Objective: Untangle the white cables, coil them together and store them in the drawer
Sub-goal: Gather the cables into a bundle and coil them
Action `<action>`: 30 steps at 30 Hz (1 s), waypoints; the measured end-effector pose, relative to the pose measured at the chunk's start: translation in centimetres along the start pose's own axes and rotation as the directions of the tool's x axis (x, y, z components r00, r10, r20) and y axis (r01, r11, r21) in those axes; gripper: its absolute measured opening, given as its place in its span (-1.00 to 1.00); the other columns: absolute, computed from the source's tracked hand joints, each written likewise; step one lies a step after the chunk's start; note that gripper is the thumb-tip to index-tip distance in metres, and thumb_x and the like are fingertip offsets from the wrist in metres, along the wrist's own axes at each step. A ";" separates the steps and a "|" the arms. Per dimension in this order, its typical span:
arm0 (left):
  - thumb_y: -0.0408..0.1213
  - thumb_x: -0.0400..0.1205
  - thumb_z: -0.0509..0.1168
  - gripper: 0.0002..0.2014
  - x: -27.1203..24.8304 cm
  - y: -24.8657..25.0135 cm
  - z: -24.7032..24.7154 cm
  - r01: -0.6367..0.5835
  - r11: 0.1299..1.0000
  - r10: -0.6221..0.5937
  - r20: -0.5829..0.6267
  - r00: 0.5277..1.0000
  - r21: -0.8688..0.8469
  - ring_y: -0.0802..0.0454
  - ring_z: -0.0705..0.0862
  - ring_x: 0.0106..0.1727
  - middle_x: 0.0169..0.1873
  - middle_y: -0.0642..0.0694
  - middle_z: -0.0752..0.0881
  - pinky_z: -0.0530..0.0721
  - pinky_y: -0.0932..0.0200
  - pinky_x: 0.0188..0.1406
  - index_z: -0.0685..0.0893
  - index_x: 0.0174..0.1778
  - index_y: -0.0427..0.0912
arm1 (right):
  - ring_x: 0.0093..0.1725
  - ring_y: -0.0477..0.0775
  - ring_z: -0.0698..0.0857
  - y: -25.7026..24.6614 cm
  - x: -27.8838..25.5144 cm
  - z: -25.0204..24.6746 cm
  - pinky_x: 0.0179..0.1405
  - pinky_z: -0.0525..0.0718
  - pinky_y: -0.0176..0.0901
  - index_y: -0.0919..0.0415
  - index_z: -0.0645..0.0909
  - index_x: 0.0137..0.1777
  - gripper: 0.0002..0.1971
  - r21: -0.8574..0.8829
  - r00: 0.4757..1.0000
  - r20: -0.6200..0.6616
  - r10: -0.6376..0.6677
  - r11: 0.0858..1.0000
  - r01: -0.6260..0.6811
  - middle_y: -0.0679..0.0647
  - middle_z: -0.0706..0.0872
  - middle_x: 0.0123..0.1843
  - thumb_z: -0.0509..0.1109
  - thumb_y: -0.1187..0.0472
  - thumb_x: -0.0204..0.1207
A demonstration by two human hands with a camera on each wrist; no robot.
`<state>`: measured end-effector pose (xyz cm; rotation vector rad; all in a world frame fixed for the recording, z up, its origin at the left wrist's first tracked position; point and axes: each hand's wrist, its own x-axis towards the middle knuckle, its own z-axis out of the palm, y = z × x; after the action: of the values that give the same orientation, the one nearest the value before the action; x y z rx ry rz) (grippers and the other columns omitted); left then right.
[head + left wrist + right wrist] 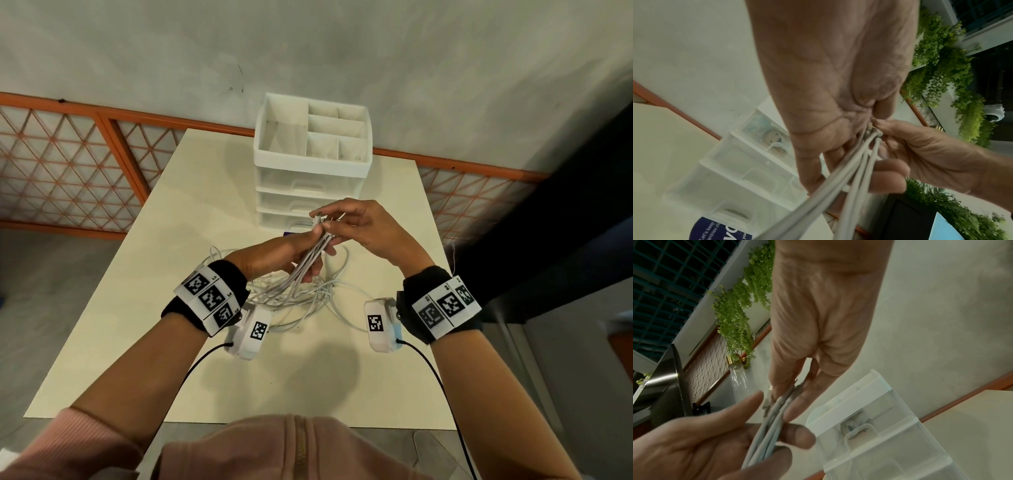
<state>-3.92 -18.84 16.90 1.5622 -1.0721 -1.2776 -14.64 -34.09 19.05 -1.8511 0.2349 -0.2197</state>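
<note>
Your left hand [274,255] has its grip curled round the white cables [310,262] partway down the bundle, just in front of the drawer unit [310,178]; your right hand [363,226] pinches the plug ends [320,219] at the top of that same bundle, thumb and fingertips closed on them; the bundle's long axis runs from those ends, nearest the drawer unit, down and back toward you; below your left grip the strands fan out into a loose heap [301,298] on the bench [137,325], on your side of the drawer unit; so the slack lies beneath and behind the left hand, which is the nearer one to it; coiling will likely mean drawing that slack up along this axis; the drawers look closed.
</note>
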 end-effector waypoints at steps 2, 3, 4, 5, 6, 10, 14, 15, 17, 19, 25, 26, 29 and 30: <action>0.22 0.68 -0.21 -0.44 0.3 0.0 0.3 -0.036 0.999 0.037 -0.049 0.998 0.014 0.01 0.63 -0.27 -0.31 -0.06 0.65 0.67 0.08 -0.07 0.61 0.07 -0.04 | -0.11 0.21 0.78 0.1 0.2 -0.1 -0.06 0.80 -0.03 0.18 0.71 0.14 -0.78 -0.008 1.000 -0.010 -0.003 1.000 0.003 0.02 0.77 0.03 0.43 0.35 0.52; 0.19 0.70 -0.20 -0.48 0.4 0.0 0.4 -0.052 0.999 0.053 -0.082 0.995 0.012 -0.01 0.64 -0.27 -0.32 -0.08 0.66 0.67 0.06 -0.08 0.59 0.03 -0.02 | -0.12 0.18 0.76 0.0 0.3 -0.2 -0.08 0.79 -0.05 0.13 0.69 0.18 -0.74 0.002 1.000 -0.007 -0.008 1.000 0.008 0.07 0.75 -0.02 0.43 0.35 0.53; 0.15 0.72 -0.18 -0.52 0.5 0.0 0.5 -0.063 0.998 0.063 -0.108 0.992 0.004 -0.03 0.65 -0.26 -0.32 -0.10 0.67 0.68 0.06 -0.09 0.58 0.02 -0.02 | -0.12 0.16 0.74 0.0 0.3 -0.3 -0.10 0.79 -0.06 0.06 0.66 0.25 -0.67 0.012 1.000 -0.003 -0.017 1.000 0.017 0.13 0.70 -0.08 0.42 0.35 0.53; 0.12 0.73 -0.17 -0.54 0.5 0.0 0.6 -0.069 0.998 0.067 -0.118 0.991 -0.009 -0.04 0.66 -0.25 -0.31 -0.12 0.69 0.69 0.08 -0.09 0.58 0.04 -0.04 | -0.13 0.15 0.72 -0.1 0.4 -0.4 -0.10 0.78 -0.07 -0.02 0.62 0.32 -0.60 0.015 1.000 0.006 -0.026 1.000 0.026 0.19 0.64 -0.11 0.42 0.35 0.53; 0.11 0.73 -0.15 -0.55 0.5 0.0 0.6 -0.068 0.998 0.065 -0.115 0.991 -0.018 -0.06 0.66 -0.23 -0.29 -0.14 0.70 0.69 0.11 -0.10 0.58 0.06 -0.05 | -0.14 0.15 0.70 -0.1 0.4 -0.5 -0.10 0.77 -0.08 -0.08 0.59 0.36 -0.56 0.004 0.999 0.014 -0.037 0.999 0.037 0.21 0.60 -0.11 0.42 0.33 0.54; 0.11 0.72 -0.12 -0.56 0.6 0.0 0.3 -0.048 0.998 0.046 -0.075 0.996 -0.031 -0.09 0.66 -0.19 -0.25 -0.14 0.72 0.69 0.07 -0.03 0.59 0.07 -0.04 | -0.19 0.18 0.73 0.3 0.5 -0.6 -0.05 0.77 -0.02 -0.08 0.68 0.26 -0.66 -0.078 0.997 0.009 -0.070 0.994 0.071 0.10 0.60 -0.10 0.43 0.27 0.54; -0.02 0.75 -0.10 -0.60 0.9 0.1 0.4 -0.071 0.995 0.068 -0.047 0.997 -0.064 0.05 0.67 -0.28 -0.22 -0.14 0.70 0.70 0.19 -0.12 0.61 0.05 -0.11 | -0.15 0.31 0.74 0.2 0.6 -0.8 0.01 0.78 0.11 -0.04 0.71 0.20 -0.70 -0.087 0.998 0.034 -0.060 0.994 0.063 0.02 0.59 -0.14 0.43 0.30 0.53; -0.06 0.76 -0.09 -0.62 0.9 0.1 0.4 -0.075 0.995 0.072 -0.043 0.996 -0.067 0.05 0.67 -0.28 -0.22 -0.14 0.69 0.71 0.19 -0.11 0.60 0.06 -0.13 | -0.16 0.27 0.74 0.2 0.6 -1.0 0.02 0.78 0.12 0.00 0.71 0.21 -0.70 -0.087 0.997 0.039 -0.059 0.994 0.063 0.01 0.59 -0.15 0.43 0.32 0.53; -0.11 0.77 -0.06 -0.64 1.0 0.0 0.3 -0.068 0.996 0.066 -0.043 0.997 -0.064 0.05 0.66 -0.28 -0.26 -0.11 0.67 0.72 0.16 -0.06 0.61 0.02 -0.17 | -0.14 0.14 0.73 0.1 0.6 -1.0 0.00 0.79 0.02 0.07 0.69 0.24 -0.69 -0.078 0.998 0.040 -0.058 0.995 0.061 0.00 0.59 -0.16 0.43 0.34 0.52; -0.13 0.77 -0.05 -0.66 1.1 -0.1 0.4 -0.055 0.996 0.053 -0.040 0.998 -0.064 0.08 0.59 -0.31 -0.33 -0.04 0.57 0.67 0.11 -0.03 0.58 -0.05 -0.21 | -0.10 0.07 0.73 0.0 0.6 -1.1 -0.05 0.77 -0.12 0.11 0.66 0.29 -0.64 -0.035 0.999 0.030 -0.040 0.999 0.041 0.03 0.64 -0.14 0.46 0.34 0.49; -0.15 0.77 -0.10 -0.73 1.7 1.4 1.2 -0.161 0.967 0.136 -0.135 0.981 -0.198 0.19 0.35 -0.45 -0.40 -0.02 0.25 0.52 0.25 -0.18 0.37 -0.16 -0.17 | -0.08 0.01 0.73 0.3 0.9 -1.1 -0.02 0.73 -0.11 0.21 0.42 0.39 -0.46 0.129 0.988 -0.153 0.012 0.992 0.008 0.08 0.67 -0.11 0.52 0.27 0.44; -0.11 0.75 -0.09 -0.72 1.8 1.8 1.2 -0.198 0.950 0.160 -0.167 0.973 -0.240 0.18 0.34 -0.45 -0.41 -0.03 0.24 0.51 0.27 -0.22 0.39 -0.14 -0.18 | -0.01 0.01 0.72 0.6 0.7 -0.9 0.07 0.70 -0.11 0.15 0.36 0.39 -0.42 0.150 0.995 -0.099 0.029 0.989 -0.014 0.03 0.67 -0.06 0.52 0.25 0.41; -0.08 0.76 -0.14 -0.65 2.0 2.8 1.2 -0.274 0.909 0.201 -0.246 0.948 -0.313 0.19 0.34 -0.47 -0.46 0.02 0.30 0.50 0.31 -0.34 0.35 -0.25 -0.16 | 0.04 -0.18 0.73 1.7 0.1 0.6 0.13 0.67 -0.26 0.15 0.32 0.37 -0.36 0.159 0.978 0.167 0.123 0.976 -0.150 -0.03 0.69 0.00 0.54 0.37 0.35; -0.10 0.77 -0.15 -0.65 1.9 3.1 1.2 -0.295 0.888 0.211 -0.260 0.942 -0.352 0.20 0.34 -0.49 -0.48 0.07 0.32 0.53 0.32 -0.34 0.33 -0.28 -0.14 | 0.03 -0.20 0.74 1.9 -0.1 1.4 0.14 0.65 -0.31 0.22 0.42 0.32 -0.45 0.119 0.960 0.235 0.151 0.976 -0.183 -0.01 0.71 -0.01 0.54 0.41 0.37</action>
<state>-5.21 -21.69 19.18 1.1828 -0.7968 -1.0365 -14.45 -33.34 16.84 -1.6896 0.2117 0.0894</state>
